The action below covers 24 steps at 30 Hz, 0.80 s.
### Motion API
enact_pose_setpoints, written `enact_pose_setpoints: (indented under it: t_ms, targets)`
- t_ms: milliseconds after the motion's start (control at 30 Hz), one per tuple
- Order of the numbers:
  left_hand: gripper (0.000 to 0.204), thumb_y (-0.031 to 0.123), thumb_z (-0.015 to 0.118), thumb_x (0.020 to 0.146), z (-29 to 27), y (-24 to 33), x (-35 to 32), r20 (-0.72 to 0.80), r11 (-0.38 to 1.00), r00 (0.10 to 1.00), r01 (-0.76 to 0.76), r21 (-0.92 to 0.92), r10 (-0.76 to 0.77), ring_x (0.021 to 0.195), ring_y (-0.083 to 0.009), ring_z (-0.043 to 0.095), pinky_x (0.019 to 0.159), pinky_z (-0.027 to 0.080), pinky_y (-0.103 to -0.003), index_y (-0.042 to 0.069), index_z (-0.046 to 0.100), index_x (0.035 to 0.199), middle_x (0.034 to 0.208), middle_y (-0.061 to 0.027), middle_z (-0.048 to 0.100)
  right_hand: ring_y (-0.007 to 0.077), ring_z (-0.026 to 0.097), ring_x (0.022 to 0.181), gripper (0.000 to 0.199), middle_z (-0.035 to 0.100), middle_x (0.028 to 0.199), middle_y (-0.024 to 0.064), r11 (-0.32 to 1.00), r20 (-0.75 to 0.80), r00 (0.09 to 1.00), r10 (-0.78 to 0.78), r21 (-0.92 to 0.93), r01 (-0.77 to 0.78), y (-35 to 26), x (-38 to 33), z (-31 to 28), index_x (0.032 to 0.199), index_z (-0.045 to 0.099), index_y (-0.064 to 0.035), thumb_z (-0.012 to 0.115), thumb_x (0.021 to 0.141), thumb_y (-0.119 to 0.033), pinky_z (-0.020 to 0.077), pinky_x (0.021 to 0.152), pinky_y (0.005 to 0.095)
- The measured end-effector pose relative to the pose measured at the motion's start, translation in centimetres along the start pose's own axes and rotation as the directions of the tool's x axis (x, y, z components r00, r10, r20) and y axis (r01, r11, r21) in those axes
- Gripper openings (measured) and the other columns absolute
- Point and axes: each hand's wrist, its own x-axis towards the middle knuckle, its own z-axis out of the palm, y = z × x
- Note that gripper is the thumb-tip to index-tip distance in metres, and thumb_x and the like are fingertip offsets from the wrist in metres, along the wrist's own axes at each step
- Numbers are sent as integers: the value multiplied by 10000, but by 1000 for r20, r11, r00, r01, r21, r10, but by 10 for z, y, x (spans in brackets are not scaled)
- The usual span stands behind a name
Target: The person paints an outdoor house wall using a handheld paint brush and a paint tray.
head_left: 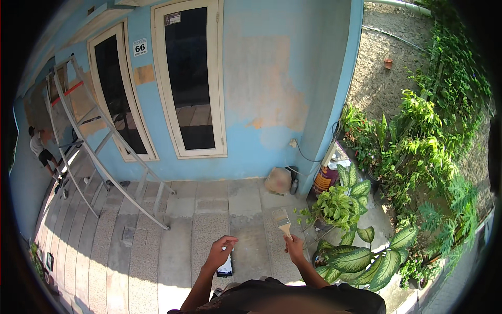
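My right hand (pixel 294 248) is closed around the handle of a flat paintbrush (pixel 283 223), its wide bristle end pointing up and away from me. To the left, my left hand (pixel 220 250) hangs in front of my body with its fingers loosely stretched to the right, and nothing shows in it. Just below that hand a phone (pixel 225 269) with a lit screen can be seen, partly covered by the hand and wrist. Ahead stands a light blue wall (pixel 251 141) with bare, patchy orange-grey areas.
An aluminium ladder (pixel 104 141) leans at the left. Two tall cream-framed windows (pixel 189 78) are set in the wall. A bag (pixel 278 180) sits at the wall's foot. Potted plants (pixel 355 256) crowd the right. Far left, another person (pixel 41 146) stands near the wall.
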Motion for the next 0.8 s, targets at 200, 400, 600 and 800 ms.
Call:
enact_pose_setpoints:
  t_ms: [200,400,600,800]
  targets:
    - [173,79,552,988,-60,-2,-26,45,1000,999,29,-7,-28,975,-162,648,878,496,-319,18,641,1124,1049,-88,703,63,410,466,241,438,589,-46,999,23,998,-52,17,52,4,-31,75,977,587,-37,636,964,-273,401,439,270]
    - [166,73,555,989,-103,-16,-31,73,999,996,48,13,-49,991,-154,639,889,495,-326,23,643,1121,1048,-73,690,70,393,451,248,425,578,-40,991,82,996,31,130,-42,26,-43,109,1054,580,-26,586,993,-267,375,426,268]
    - [189,17,533,965,-99,-18,-26,83,999,996,15,40,-18,977,-171,642,899,492,-332,23,630,1127,1091,-83,676,55,399,462,239,435,587,-44,993,52,997,54,99,-59,23,-57,109,1068,578,-16,606,980,-237,382,431,258]
    - [223,-19,535,947,-68,-9,-18,27,1000,999,19,-7,-19,951,-159,633,877,495,-324,25,617,1149,1093,-78,644,47,427,476,284,465,606,-47,995,43,996,83,43,-85,22,-38,70,1137,579,-6,626,970,-230,393,421,246]
